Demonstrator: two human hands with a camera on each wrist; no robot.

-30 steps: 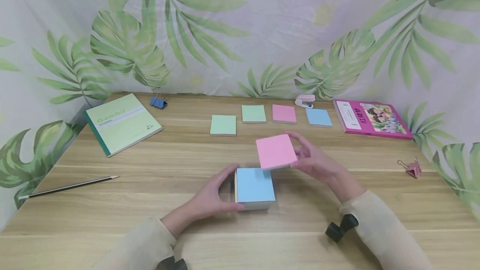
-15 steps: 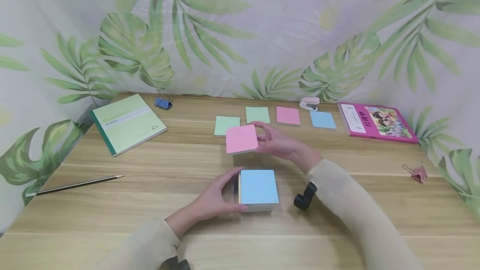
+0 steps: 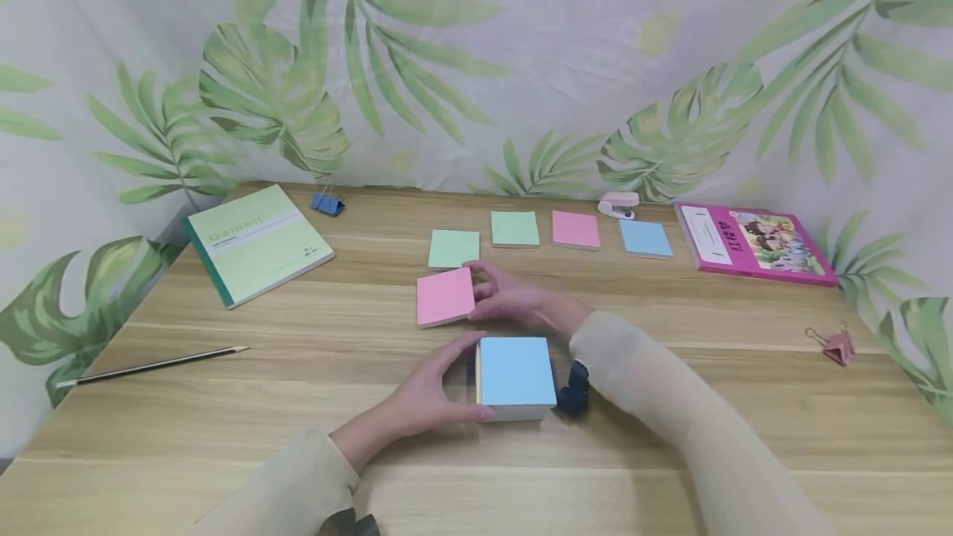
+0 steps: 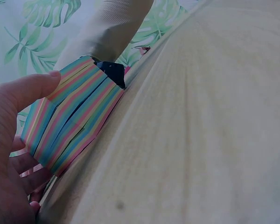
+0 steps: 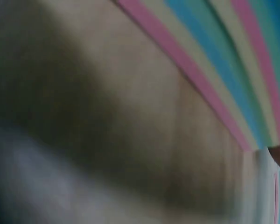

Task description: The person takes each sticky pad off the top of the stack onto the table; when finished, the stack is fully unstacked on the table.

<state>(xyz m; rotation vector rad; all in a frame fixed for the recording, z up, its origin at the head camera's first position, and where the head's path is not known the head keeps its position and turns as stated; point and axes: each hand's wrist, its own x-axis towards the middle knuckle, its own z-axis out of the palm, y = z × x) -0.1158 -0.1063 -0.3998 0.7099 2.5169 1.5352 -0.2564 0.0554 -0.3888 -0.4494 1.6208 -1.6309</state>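
Observation:
A thick stack of sticky note pads [image 3: 517, 372] with a blue top stands near the table's middle. My left hand [image 3: 424, 400] grips its left side, thumb at the near edge and fingers at the far one. Striped sides of the stack [image 4: 74, 114] show in the left wrist view, and its striped edge [image 5: 214, 60] fills the upper right of the right wrist view. Beyond the stack, my right hand [image 3: 515, 298] pinches a pink sticky note pad [image 3: 445, 298] by its right edge. Whether that pad touches the table cannot be told. Just behind it lies a green pad [image 3: 454, 248].
Along the back lie another green pad [image 3: 514, 228], a pink pad [image 3: 576, 229], a blue pad [image 3: 645, 238] and a stapler [image 3: 618, 204]. A notebook [image 3: 260, 245], binder clip [image 3: 328, 204] and pencil [image 3: 156, 366] are leftward; a pink book [image 3: 755, 244] and pink clip [image 3: 837, 347] rightward.
My right hand has carried the pink pad leftward from over the stack's far edge, then lowered it in front of the left green pad. The left hand keeps its grip on the stack.

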